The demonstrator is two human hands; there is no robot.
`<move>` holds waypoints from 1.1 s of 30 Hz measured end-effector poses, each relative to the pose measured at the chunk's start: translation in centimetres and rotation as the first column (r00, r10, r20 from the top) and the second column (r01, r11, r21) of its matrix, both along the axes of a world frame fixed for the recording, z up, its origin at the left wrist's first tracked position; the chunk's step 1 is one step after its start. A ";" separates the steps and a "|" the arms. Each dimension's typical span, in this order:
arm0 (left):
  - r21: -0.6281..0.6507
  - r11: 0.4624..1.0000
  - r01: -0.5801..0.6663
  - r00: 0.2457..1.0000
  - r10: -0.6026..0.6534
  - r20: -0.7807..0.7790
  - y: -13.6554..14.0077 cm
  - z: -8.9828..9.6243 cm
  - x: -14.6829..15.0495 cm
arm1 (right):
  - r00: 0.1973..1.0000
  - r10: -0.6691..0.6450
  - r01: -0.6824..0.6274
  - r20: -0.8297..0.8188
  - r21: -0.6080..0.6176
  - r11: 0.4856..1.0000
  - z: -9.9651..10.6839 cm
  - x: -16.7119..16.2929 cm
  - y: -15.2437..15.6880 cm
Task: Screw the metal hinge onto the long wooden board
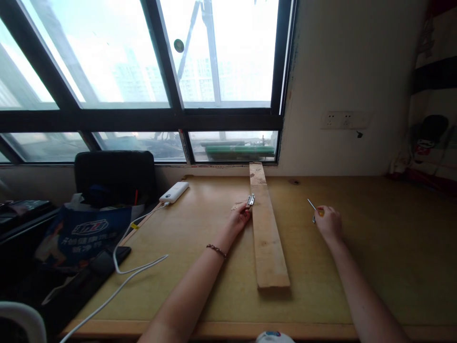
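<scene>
A long wooden board [267, 233] lies lengthwise on the table, its far end by the window sill. At the board's left edge, my left hand [240, 216] is closed on a small metal hinge [251, 199], which rests at the edge of the wood. To the right of the board, my right hand [329, 222] is closed around a screwdriver with a yellow handle [321, 213]; its thin metal shaft [311, 204] points up and left. A small dark piece [313, 219] shows below those fingers, too small to name.
On the table [214, 286], a white power bank [174, 192] sits at the far left, with a white cable [139, 269] trailing toward the front edge. A black chair [114, 176] and a blue bag [89, 233] stand left of the table. A window and wall sockets [345, 119] are behind.
</scene>
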State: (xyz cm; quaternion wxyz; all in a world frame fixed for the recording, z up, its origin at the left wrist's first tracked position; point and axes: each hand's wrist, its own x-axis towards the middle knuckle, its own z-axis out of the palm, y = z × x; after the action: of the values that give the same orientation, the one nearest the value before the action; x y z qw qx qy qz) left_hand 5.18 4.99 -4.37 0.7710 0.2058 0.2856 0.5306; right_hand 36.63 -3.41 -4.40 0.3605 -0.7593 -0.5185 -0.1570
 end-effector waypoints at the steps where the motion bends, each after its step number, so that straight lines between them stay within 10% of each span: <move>1: -0.009 1.000 0.001 1.000 -0.001 0.016 -0.2 0.1 -0.1 | 1.000 -0.012 0.012 -0.005 -0.027 1.000 0.1 0.0 0.0; 11: -0.225 0.974 -0.017 1.000 0.013 -0.020 -1.7 0.9 -0.8 | 0.978 -0.205 0.165 -0.043 -0.444 0.881 0.6 0.7 -0.8; 21: -0.284 0.957 -0.051 0.959 -0.032 -0.282 -5.1 2.3 -2.0 | 0.966 -0.226 0.106 -0.123 -0.608 0.787 0.3 1.2 -1.1; 26: 0.292 0.923 -0.253 0.709 0.382 -0.593 -6.9 2.8 -2.2 | 0.918 -0.189 0.076 -0.350 -0.310 0.948 0.8 1.0 -0.7; 29: 0.684 0.727 -0.065 0.605 0.574 -0.552 -8.8 3.6 -1.7 | 0.628 0.176 -0.104 -0.758 0.142 0.984 2.5 -1.6 -0.9; 33: 0.840 0.477 0.260 0.566 0.629 -0.533 -11.2 4.7 -0.4 | -0.042 0.506 -0.544 -0.861 0.445 0.711 4.9 -8.1 -3.1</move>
State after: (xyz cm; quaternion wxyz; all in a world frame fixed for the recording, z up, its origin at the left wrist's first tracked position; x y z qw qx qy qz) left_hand 4.79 -6.21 0.34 0.2681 0.7352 0.3181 0.5351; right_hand 28.49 -6.47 0.51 0.6155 -0.4305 -0.4280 0.5026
